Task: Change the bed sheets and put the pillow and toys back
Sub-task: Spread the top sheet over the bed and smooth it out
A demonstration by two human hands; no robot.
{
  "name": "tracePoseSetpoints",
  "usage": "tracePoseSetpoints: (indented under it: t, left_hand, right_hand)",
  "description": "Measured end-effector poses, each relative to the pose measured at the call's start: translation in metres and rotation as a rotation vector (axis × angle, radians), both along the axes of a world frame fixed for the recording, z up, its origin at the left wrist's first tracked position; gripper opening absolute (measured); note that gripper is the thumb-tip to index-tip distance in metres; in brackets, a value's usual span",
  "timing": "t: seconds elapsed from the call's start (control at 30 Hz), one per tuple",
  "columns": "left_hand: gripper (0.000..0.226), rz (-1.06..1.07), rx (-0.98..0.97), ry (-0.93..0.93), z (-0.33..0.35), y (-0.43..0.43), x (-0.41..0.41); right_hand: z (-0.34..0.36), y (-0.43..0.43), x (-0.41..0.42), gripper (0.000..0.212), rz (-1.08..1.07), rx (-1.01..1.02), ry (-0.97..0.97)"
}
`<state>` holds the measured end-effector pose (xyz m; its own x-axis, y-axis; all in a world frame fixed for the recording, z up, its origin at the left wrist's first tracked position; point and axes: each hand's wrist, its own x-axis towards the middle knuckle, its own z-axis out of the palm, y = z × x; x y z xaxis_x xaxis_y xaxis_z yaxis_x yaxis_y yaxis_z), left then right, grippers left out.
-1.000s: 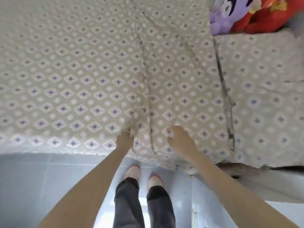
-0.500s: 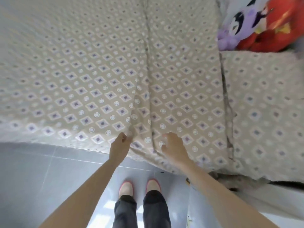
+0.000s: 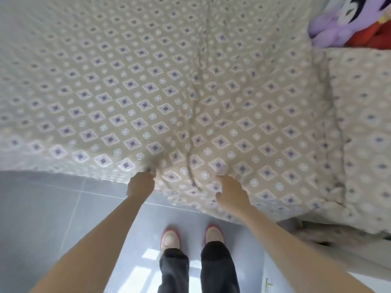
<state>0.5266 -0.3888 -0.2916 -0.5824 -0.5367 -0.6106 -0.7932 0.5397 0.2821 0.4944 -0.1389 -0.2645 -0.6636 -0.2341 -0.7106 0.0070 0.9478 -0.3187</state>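
The left hand (image 3: pixel 141 185) is clenched on a bunch of the sheet (image 3: pixel 105 92) at the near edge of the bed (image 3: pixel 364 259), above the floor (image 3: pixel 42 208). The right hand (image 3: pixel 230 193), just beside it across a long crease, curls its fingers into the same cloth, the fingertips hidden in the fold. The beige, purple-diamond sheet lies spread over the bed, a pillow (image 3: pixel 364 123) in matching cloth sits at the right end, and a purple toy (image 3: pixel 336 26) and a red toy (image 3: pixel 374 34) touch each other at the far right corner, just beyond the pillow.
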Motion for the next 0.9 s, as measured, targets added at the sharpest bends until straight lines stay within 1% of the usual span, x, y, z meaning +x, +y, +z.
tracePoseSetpoints:
  t: [0.03, 0.07, 0.1, 0.13, 0.17, 0.27, 0.37, 0.4, 0.5, 0.63, 0.73, 0.83, 0.9]
  left_hand:
    - [0.031, -0.036, -0.042, 0.038, -0.003, 0.000, 0.000]
    - [0.027, -0.042, -0.039, 0.096, -0.004, 0.003, -0.002]
    - [0.027, -0.012, -0.011, 0.165, -0.004, 0.008, -0.005]
    - [0.031, 0.035, 0.033, 0.225, -0.005, 0.015, -0.011]
    - [0.036, 0.045, 0.070, 0.246, -0.007, 0.020, -0.016]
    - [0.040, 0.091, 0.121, 0.222, -0.015, 0.027, -0.035]
    - [0.038, 0.137, 0.113, 0.162, -0.026, 0.025, -0.049]
    - [0.035, 0.167, 0.127, 0.176, -0.027, 0.024, -0.051]
    - [0.028, 0.222, 0.213, 0.305, -0.031, 0.021, -0.049]
    - [0.039, 0.174, 0.216, 0.404, -0.026, 0.012, -0.042]
    - [0.040, 0.153, 0.256, 0.404, -0.023, 0.009, -0.040]
    - [0.034, 0.233, 0.355, 0.390, -0.022, 0.011, -0.037]
    - [0.034, 0.275, 0.401, 0.381, -0.023, 0.012, -0.035]
  right_hand:
    - [-0.004, -0.004, 0.001, 0.057, 0.000, 0.009, 0.042]
    - [-0.008, -0.007, 0.002, 0.057, 0.001, 0.018, 0.095]
    - [-0.011, -0.010, 0.001, 0.058, 0.005, 0.023, 0.148]
    - [-0.013, -0.012, -0.001, 0.060, 0.011, 0.020, 0.196]
    - [-0.016, -0.014, -0.004, 0.062, 0.015, 0.013, 0.233]
    - [-0.022, -0.016, -0.015, 0.069, 0.085, 0.027, 0.285]
    - [-0.029, -0.013, -0.028, 0.070, 0.173, 0.095, 0.313]
    - [-0.030, -0.013, -0.032, 0.067, 0.227, 0.150, 0.340]
    - [-0.033, -0.016, -0.047, 0.049, 0.358, 0.263, 0.398]
    - [-0.027, -0.020, -0.057, 0.031, 0.539, 0.289, 0.382]
    - [-0.019, -0.018, -0.057, 0.026, 0.536, 0.297, 0.334]
    - [-0.007, -0.016, -0.055, 0.029, 0.506, 0.336, 0.312]
    - [0.000, -0.014, -0.053, 0.026, 0.467, 0.335, 0.308]
